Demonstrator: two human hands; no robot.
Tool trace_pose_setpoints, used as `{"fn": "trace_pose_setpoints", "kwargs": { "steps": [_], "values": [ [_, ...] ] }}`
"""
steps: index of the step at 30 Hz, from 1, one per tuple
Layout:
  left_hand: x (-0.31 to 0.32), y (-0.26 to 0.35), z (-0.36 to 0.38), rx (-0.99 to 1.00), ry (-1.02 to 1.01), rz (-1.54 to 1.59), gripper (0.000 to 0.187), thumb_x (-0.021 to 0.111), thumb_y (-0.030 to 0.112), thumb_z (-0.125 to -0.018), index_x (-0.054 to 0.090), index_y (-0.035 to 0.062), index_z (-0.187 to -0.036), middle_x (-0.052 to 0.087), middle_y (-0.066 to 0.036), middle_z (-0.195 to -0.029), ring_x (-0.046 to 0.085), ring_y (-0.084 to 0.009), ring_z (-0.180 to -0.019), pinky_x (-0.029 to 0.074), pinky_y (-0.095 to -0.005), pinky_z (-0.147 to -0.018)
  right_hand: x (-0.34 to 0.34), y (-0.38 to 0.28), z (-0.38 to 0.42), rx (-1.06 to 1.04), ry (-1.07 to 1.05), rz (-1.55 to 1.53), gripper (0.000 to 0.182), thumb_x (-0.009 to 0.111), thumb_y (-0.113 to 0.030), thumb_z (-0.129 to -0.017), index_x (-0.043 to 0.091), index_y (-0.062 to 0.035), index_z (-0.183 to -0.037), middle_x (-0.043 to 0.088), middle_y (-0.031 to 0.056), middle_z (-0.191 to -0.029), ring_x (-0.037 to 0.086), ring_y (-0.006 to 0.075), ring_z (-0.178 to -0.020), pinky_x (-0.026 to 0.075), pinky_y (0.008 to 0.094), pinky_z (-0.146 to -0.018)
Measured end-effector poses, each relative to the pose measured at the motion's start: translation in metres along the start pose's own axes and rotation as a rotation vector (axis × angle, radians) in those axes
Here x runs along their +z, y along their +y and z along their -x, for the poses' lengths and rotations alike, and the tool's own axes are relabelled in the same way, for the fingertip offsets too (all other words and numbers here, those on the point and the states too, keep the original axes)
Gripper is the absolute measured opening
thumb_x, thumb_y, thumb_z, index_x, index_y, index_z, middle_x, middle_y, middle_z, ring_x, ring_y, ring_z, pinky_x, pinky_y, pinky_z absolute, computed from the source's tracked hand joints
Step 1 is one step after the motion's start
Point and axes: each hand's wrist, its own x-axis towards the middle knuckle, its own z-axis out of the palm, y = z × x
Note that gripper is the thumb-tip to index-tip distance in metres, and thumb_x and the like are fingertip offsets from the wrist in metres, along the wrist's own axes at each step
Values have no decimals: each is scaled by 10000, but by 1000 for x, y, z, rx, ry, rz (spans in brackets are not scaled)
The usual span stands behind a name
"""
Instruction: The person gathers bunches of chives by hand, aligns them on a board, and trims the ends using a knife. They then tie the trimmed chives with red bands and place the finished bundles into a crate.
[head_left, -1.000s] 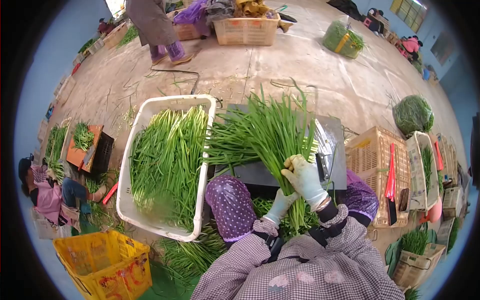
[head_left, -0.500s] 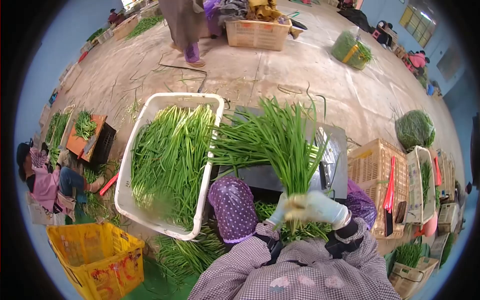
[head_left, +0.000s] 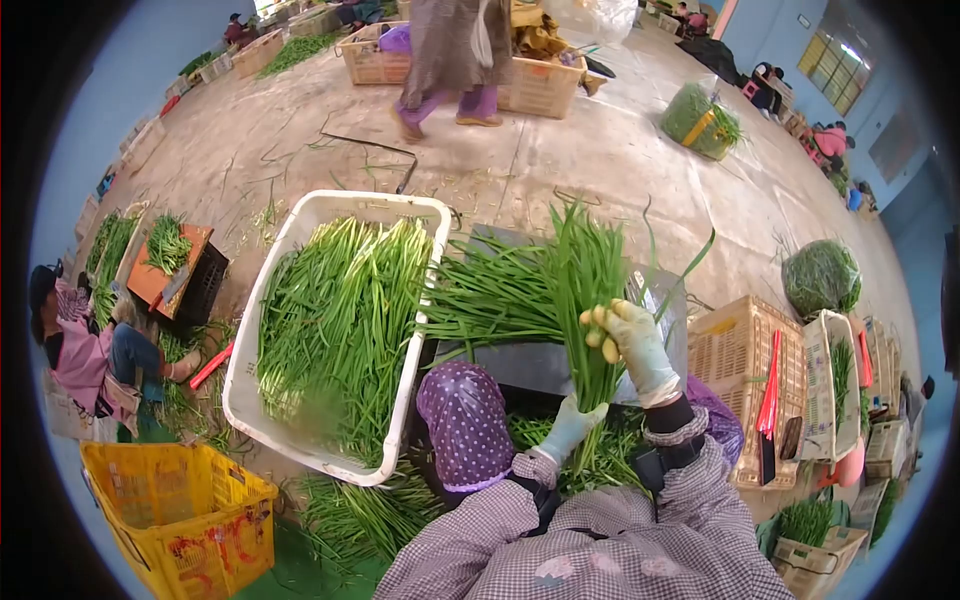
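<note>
A bunch of long green stalks [head_left: 590, 270] stands upright in front of me. My left hand [head_left: 570, 430], in a pale glove, is wrapped round its lower part. My right hand [head_left: 632, 345], gloved with yellowed fingertips, is raised at the bunch's right side, fingers curled beside the leaves; whether it grips any is unclear. More green stalks [head_left: 490, 300] lie on a dark board [head_left: 510, 365] behind the bunch. To the left, a white crate [head_left: 236, 385] holds many stalks with pale ends. Loose greens [head_left: 620, 450] lie below my hands.
A yellow crate [head_left: 225, 540] stands at lower left, with greens on the floor beside it. Tan crates [head_left: 740, 385] with red strips stand at right. A seated person [head_left: 90, 350] is at left; another person [head_left: 455, 60] walks ahead. A bagged bundle [head_left: 700, 122] lies farther off.
My right hand has moved up and away from the bunch's base, while my left hand stays low on it. The walking person has shifted right.
</note>
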Motion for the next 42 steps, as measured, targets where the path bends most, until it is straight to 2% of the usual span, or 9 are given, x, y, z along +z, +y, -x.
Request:
{"fn": "trace_pose_setpoints", "kwargs": {
  "steps": [4, 10, 17, 21, 23, 26, 27, 32, 42],
  "values": [
    [-1, -6, 2, 40, 23, -18, 412, 765, 81, -938, 657, -2, -1327, 751, -71, -1191, 696, -155, -1010, 550, -319, -938, -28, 11, 17, -57, -198, -729, 305, 591, -262, -1092, 726, 10, -1059, 593, -45, -686, 477, 33, -488, 328, 190, -455],
    [-2, -26, -4, -24, -41, 229, 493, 759, 75, -962, 565, 4, -1410, 688, -120, -1279, 667, -221, -1147, 575, -390, -989, -26, -23, 81, 339, -923, 437, 374, 707, -294, -1005, 744, -75, -1307, 804, 106, -1007, 724, 148, -687, 600, 319, -682],
    [8, -20, -2, 0, 18, 47, 526, 821, 67, -893, 610, 6, -1371, 708, -85, -1273, 675, -187, -1141, 542, -336, -1030, 38, 19, 34, -516, 329, 973, 272, 761, -290, -949, 731, -96, -1138, 761, 101, -1015, 752, 292, -786, 601, 395, -709],
    [5, -26, -5, 33, -89, 126, 702, 854, 114, -879, 508, 13, -1480, 667, -85, -1380, 637, -198, -1240, 505, -355, -1092, 43, 30, 11, -535, 419, 983, 169, 677, -242, -997, 721, -82, -1028, 736, 97, -800, 714, 327, -658, 583, 415, -635],
    [1, -31, -6, -24, -127, 44, 674, 830, 89, -885, 513, 12, -1474, 673, -84, -1371, 639, -200, -1240, 505, -357, -1090, 27, 23, 12, 44, 10, -46, 161, 639, -218, -1018, 718, -78, -1017, 723, 55, -782, 671, 258, -587, 566, 384, -602],
    [-3, -49, -11, 20, -102, 163, 467, 769, 122, -962, 601, 22, -1386, 691, -98, -1316, 653, -212, -1200, 520, -369, -1071, 21, 10, 33, -677, -213, 212, 289, 581, -302, -1075, 699, -47, -1006, 544, -90, -753, 410, 33, -542, 360, 220, -490],
    [-2, -52, -8, 9, -88, 206, 497, 773, 116, -953, 585, 21, -1402, 685, -100, -1327, 649, -213, -1209, 515, -368, -1077, 22, 4, 56, -307, -553, -120, 322, 584, -338, -1079, 712, -49, -1019, 615, -55, -815, 528, 70, -595, 419, 234, -528],
    [5, -45, -9, -5, 19, 277, 649, 796, 85, -905, 507, 17, -1482, 654, -106, -1378, 625, -221, -1256, 490, -364, -1106, 41, 24, 91, -754, -253, 908, 414, 723, -475, -950, 717, -64, -998, 729, 57, -888, 734, 255, -748, 561, 393, -614],
    [-1, -22, -10, 147, 60, -39, 681, 817, 105, -878, 509, -42, -1467, 680, -124, -1353, 642, -200, -1236, 504, -349, -1081, 41, 35, 10, -291, 316, 705, 140, 668, -216, -1005, 701, -92, -1060, 706, 61, -779, 681, 213, -599, 525, 348, -547]
  ]
}}
